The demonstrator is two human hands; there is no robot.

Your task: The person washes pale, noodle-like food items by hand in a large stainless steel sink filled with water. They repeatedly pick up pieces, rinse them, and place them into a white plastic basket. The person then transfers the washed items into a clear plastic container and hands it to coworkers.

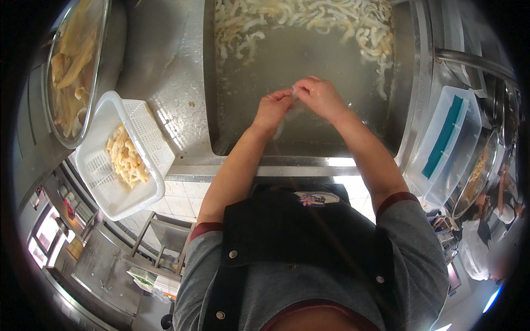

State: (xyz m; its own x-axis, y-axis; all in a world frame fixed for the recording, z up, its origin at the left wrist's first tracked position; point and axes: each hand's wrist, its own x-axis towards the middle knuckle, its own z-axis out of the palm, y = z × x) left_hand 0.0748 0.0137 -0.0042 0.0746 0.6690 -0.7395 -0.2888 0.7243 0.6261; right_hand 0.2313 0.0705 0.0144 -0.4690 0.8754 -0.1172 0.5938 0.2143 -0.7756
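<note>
Over a water-filled steel sink [383, 132], my left hand [272, 108] and my right hand [322, 98] meet at the fingertips. Pinched between them is a small, whitish, translucent strip of food [295, 92], mostly covered by my fingers. Another pale strip [281, 126] shows faintly in the water beside my left wrist. Many curled, whitish strips [306, 12], shrimp-like in shape, lie in the water along the sink's far side. More of them trail down its right wall. What food they are I cannot tell.
Left of the sink, a white perforated plastic basket [157, 188] holds yellowish curled pieces [127, 159]. Behind it stands a large steel bowl [114, 53] of pale yellow slabs. At right are a curved metal pipe [476, 62] and a translucent plastic bin [468, 124]. Another person [476, 248] appears far right.
</note>
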